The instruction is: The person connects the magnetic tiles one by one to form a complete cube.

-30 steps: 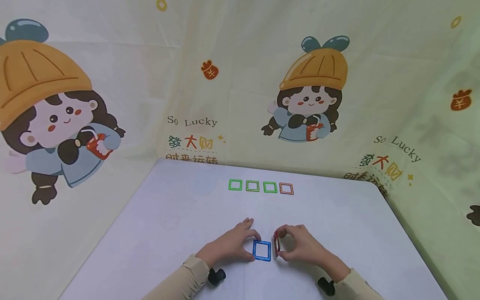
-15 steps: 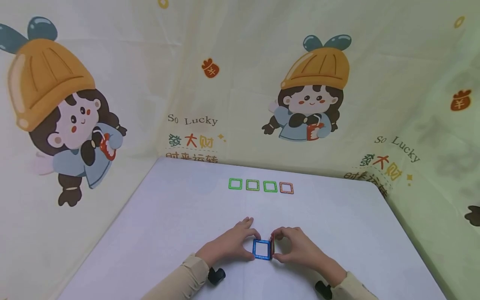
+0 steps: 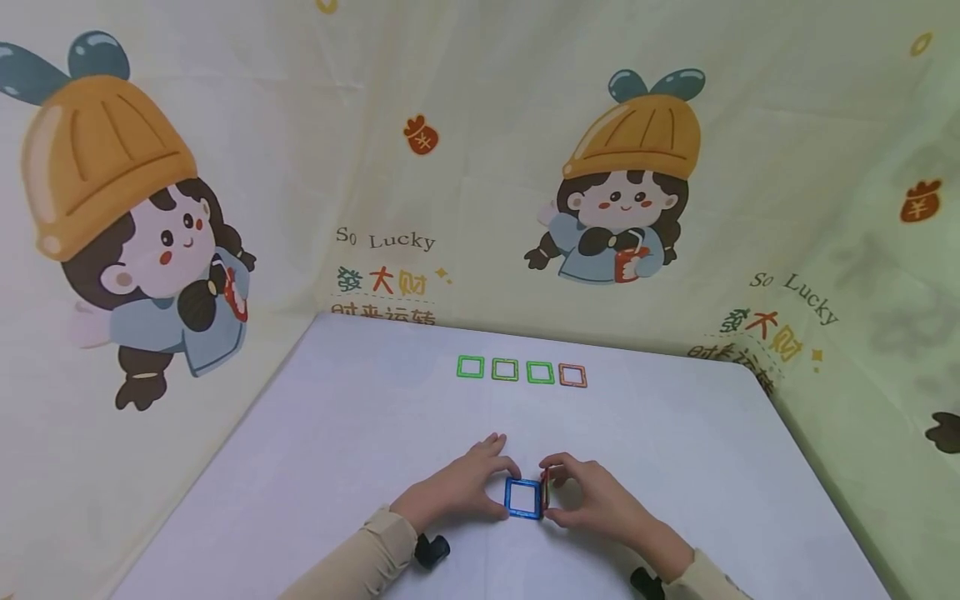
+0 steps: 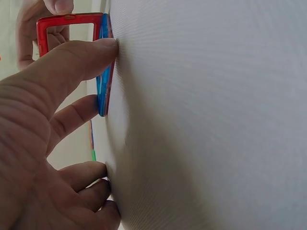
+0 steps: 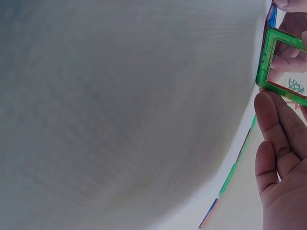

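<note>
A blue square magnetic tile frame lies flat on the white table. My left hand pinches its left side between thumb and index finger, the other fingers spread on the tabletop. Against the right edge of the blue tile stands a second square tile, upright. Its face is red in the left wrist view and green in the right wrist view. My right hand holds this upright tile by its near and far edges, thumb on the near one.
Further back on the table, several square tiles lie flat in a spaced row, from a green tile to an orange tile. A printed cloth hangs behind the table. Black devices sit at both wrists.
My right hand has moved left and brought the upright tile from a small gap to the blue tile's right edge. The left hand has stayed in place on the blue tile.
</note>
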`<action>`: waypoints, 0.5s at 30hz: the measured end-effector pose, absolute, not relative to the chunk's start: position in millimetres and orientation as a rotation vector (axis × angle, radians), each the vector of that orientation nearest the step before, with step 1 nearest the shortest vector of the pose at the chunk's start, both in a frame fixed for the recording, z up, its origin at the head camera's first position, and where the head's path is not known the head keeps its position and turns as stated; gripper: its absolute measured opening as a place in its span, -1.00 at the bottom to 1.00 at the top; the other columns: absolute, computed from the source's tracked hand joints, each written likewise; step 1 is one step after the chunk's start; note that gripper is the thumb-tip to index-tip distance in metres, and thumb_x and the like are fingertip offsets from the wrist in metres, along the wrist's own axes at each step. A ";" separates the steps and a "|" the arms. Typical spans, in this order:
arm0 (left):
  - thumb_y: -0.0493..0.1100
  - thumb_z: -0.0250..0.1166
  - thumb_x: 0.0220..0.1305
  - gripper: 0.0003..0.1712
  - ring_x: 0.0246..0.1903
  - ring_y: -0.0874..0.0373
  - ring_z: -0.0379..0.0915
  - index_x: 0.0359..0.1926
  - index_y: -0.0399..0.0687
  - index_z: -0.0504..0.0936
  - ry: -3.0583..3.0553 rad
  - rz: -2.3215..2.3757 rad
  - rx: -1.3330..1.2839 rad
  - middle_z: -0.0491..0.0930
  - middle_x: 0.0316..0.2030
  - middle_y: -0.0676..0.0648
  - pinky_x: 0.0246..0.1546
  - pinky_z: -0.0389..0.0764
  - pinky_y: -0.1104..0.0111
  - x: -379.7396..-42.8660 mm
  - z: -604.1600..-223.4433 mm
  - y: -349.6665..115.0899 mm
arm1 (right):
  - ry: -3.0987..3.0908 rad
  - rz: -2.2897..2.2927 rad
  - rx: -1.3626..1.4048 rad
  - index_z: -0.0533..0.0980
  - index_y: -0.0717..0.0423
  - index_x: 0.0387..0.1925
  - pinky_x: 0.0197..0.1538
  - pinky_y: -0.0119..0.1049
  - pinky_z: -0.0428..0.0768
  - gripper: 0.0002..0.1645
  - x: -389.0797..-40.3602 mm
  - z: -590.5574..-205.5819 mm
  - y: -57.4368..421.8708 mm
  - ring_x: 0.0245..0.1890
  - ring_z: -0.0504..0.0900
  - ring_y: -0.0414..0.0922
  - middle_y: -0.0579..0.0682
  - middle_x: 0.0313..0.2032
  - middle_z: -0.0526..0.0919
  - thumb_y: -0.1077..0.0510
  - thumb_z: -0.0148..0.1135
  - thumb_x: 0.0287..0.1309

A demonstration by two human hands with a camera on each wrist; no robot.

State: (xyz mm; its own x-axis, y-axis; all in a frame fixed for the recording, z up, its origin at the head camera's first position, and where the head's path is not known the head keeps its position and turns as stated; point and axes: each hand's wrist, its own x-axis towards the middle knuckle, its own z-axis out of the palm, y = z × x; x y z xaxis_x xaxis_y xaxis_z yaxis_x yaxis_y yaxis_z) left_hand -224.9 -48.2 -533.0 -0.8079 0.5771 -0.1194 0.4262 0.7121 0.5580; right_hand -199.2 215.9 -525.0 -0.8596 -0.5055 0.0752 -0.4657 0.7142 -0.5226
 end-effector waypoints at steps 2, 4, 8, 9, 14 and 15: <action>0.09 0.61 0.06 -0.43 0.63 -0.03 -0.11 0.12 0.45 0.63 2.632 0.752 0.791 0.11 0.61 -0.04 0.47 0.25 -0.08 -224.5 -531.7 -48.1 | 2.838 -0.844 -0.799 0.49 -0.11 0.21 0.09 -0.10 0.63 -0.27 -199.1 -525.3 216.1 -0.09 0.66 -0.36 -0.39 -0.06 0.70 -0.11 0.59 0.03; 0.10 0.61 0.06 -0.43 0.63 -0.03 -0.11 0.12 0.45 0.63 2.630 0.746 0.794 0.11 0.61 -0.05 0.47 0.25 -0.08 -224.6 -531.0 -48.3 | 2.841 -0.844 -0.799 0.49 -0.12 0.21 0.08 -0.10 0.62 -0.28 -199.2 -525.4 216.2 -0.09 0.66 -0.37 -0.40 -0.07 0.70 -0.12 0.59 0.03; 0.16 0.56 0.12 -0.46 0.63 -0.03 -0.11 0.13 0.39 0.62 2.616 0.755 0.822 0.11 0.61 -0.08 0.50 0.20 -0.05 -227.7 -531.7 -49.1 | 2.847 -0.843 -0.799 0.49 -0.12 0.19 0.10 -0.07 0.61 -0.28 -198.9 -525.4 216.2 -0.09 0.66 -0.37 -0.40 -0.08 0.70 -0.11 0.59 0.02; 0.18 0.53 0.15 -0.48 0.62 -0.02 -0.09 0.13 0.37 0.62 2.618 0.764 0.832 0.13 0.60 -0.08 0.51 0.19 -0.02 -229.8 -532.1 -49.2 | 2.850 -0.842 -0.796 0.49 -0.12 0.19 0.10 -0.07 0.61 -0.28 -198.8 -525.4 216.2 -0.08 0.67 -0.37 -0.40 -0.09 0.70 -0.11 0.60 0.01; 0.19 0.37 0.33 -0.64 0.49 0.03 0.25 0.07 0.24 0.66 2.633 0.899 0.794 0.45 0.42 -0.01 0.48 0.29 0.07 -246.7 -531.2 -52.3 | 2.849 -0.886 -0.823 0.47 -0.05 0.19 0.12 -0.12 0.60 -0.25 -199.0 -527.1 213.2 -0.09 0.69 -0.32 -0.33 -0.09 0.76 -0.08 0.60 0.00; 0.17 0.35 0.36 -0.69 0.41 0.06 0.36 0.03 0.24 0.67 2.628 0.948 0.759 0.54 0.33 0.03 0.43 0.36 0.08 -252.7 -529.9 -53.4 | 2.843 -0.903 -0.825 0.48 -0.04 0.18 0.12 -0.14 0.61 -0.27 -198.9 -527.4 212.2 -0.09 0.69 -0.30 -0.30 -0.08 0.77 -0.07 0.60 0.00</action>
State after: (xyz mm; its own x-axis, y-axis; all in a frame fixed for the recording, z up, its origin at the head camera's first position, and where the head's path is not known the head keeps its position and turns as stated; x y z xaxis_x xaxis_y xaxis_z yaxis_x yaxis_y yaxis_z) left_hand -252.7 -53.4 -529.9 -0.8343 0.5489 -0.0521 0.3891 0.6531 0.6497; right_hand -198.9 212.2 -527.4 -0.8568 -0.5032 0.1128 -0.4760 0.6876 -0.5482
